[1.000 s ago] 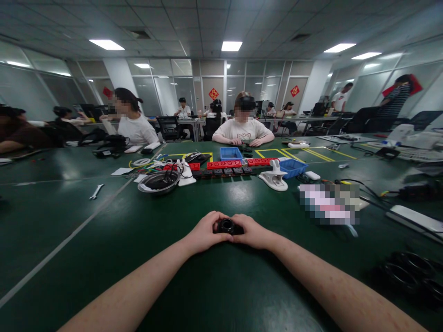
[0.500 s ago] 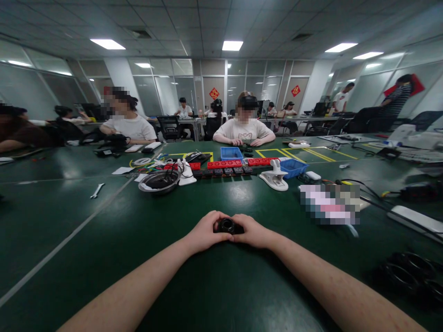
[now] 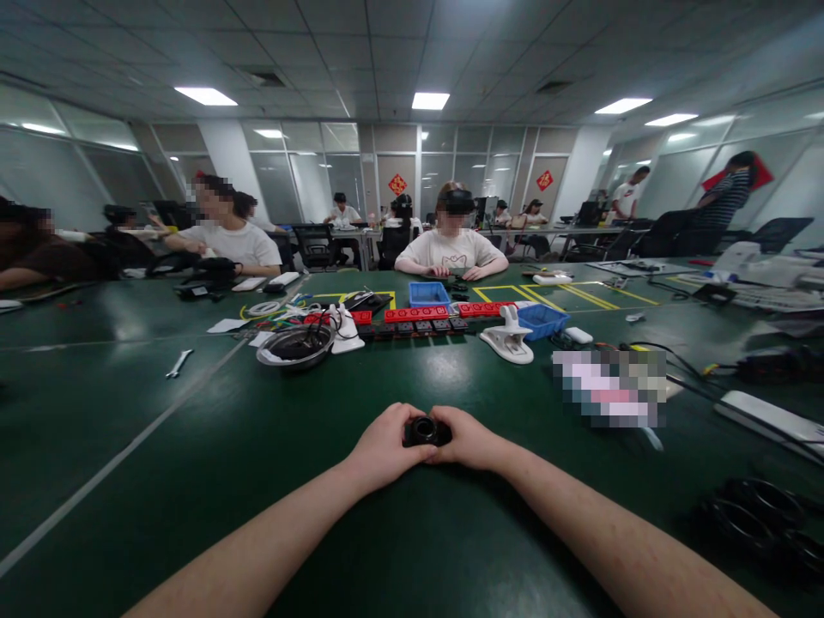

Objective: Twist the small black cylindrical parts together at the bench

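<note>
Between my hands, at the middle of the green table (image 3: 412, 549), is a small black part with a round opening (image 3: 424, 428). The opening faces up towards me, and its exact kind cannot be made out. My left hand (image 3: 386, 442) curls round it from the left, with the thumb along its near side. From the right, my right hand (image 3: 469, 442) grips the same part, and its fingers partly cover it. Both thumbs almost meet in front of the part.
Farther off lie a metal bowl (image 3: 297, 348), a white clip stand (image 3: 508, 339), red power strips (image 3: 415, 314), and blue trays (image 3: 542, 322). A wrench (image 3: 179, 364) lies left. Black rings (image 3: 740, 519) are at right. A person (image 3: 451, 249) sits opposite.
The view has tilted up slightly, so everything sits a little lower. My hands still hold the black part, and slightly more of it shows between them.
</note>
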### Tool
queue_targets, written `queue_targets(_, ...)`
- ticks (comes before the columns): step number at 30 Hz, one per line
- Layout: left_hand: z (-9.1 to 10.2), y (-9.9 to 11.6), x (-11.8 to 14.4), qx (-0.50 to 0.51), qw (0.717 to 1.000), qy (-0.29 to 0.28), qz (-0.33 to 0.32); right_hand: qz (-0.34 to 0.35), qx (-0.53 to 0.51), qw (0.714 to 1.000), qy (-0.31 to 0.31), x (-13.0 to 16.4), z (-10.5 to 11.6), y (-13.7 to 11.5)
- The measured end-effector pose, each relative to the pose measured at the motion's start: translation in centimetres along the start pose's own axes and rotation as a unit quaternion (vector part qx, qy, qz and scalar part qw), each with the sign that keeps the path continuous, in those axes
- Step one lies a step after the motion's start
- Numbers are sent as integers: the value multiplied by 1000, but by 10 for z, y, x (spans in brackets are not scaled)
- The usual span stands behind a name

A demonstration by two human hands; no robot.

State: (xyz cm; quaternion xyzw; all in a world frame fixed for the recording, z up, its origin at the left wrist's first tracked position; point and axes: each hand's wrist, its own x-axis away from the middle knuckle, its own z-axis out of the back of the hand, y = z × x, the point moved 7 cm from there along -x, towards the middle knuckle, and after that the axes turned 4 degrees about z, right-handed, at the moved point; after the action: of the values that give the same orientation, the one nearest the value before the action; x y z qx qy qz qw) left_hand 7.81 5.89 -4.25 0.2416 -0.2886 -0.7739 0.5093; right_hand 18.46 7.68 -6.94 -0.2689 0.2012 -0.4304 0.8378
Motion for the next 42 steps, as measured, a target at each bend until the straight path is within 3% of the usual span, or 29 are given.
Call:
queue_targets(7,2,-6,0,-49,993,99,45,-72,173,978,93,0,0,-10)
queue_targets(10,5,-6,-1,-52,992,111,31,-67,217,966,122,2,1,-17)
queue_targets(13,5,-4,-2,-27,998,57,-19,-6,151,982,112,4,2,-20)
queue_targets(16,2,-3,-3,8,998,-35,-59,60,33,997,32,4,-1,-19)
queue_targets(18,2,-4,-3,23,995,-65,-67,81,-18,996,-21,5,-2,-18)
queue_targets(21,3,-3,-3,29,994,-70,-77,90,-38,994,-46,4,1,-17)
queue_targets(42,3,3,0,15,995,-64,-80,88,-23,995,-36,3,1,-14)
